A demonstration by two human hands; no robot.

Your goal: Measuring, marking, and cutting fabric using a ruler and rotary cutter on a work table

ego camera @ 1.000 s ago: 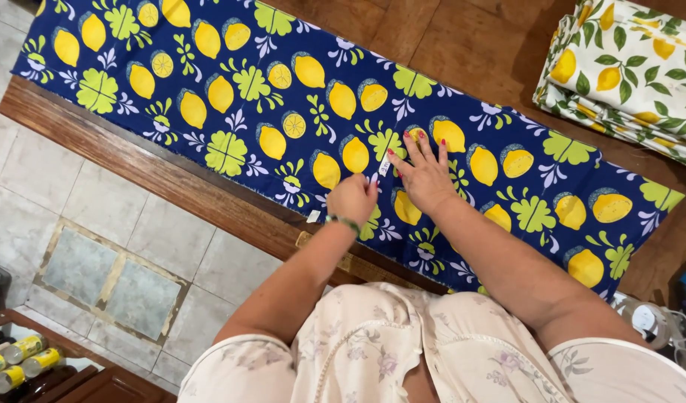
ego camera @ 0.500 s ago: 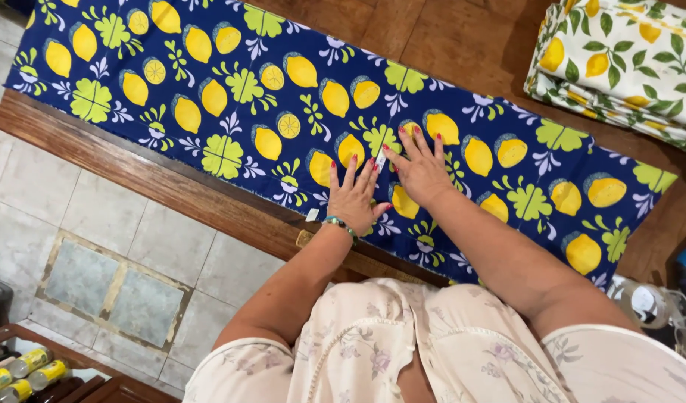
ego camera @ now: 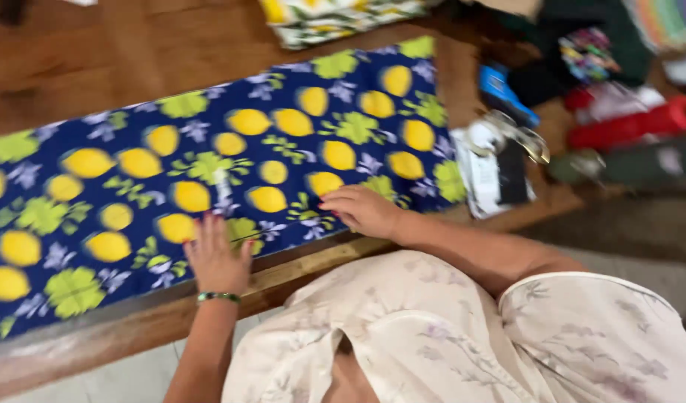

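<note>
A dark blue cloth (ego camera: 283, 142) printed with yellow lemons and green leaves lies spread along a wooden table (ego camera: 134, 45). My left hand (ego camera: 214, 257), with a green bracelet at the wrist, rests flat on the cloth's near edge, fingers apart. My right hand (ego camera: 362, 209) lies flat on the cloth a little to the right, close to its end. Neither hand holds anything. The picture is blurred by head motion.
A folded white cloth with lemon print (ego camera: 335, 19) sits at the far side of the table. To the right lie a blue object (ego camera: 503, 93), a pale and black item (ego camera: 496, 168), and piles of red, dark and coloured fabric (ego camera: 619, 119). Tiled floor shows below the table edge.
The view has swung to the right, bringing the cloth's right end and the clutter beyond it into sight. My hands have moved apart along the near edge, both pressed flat.
</note>
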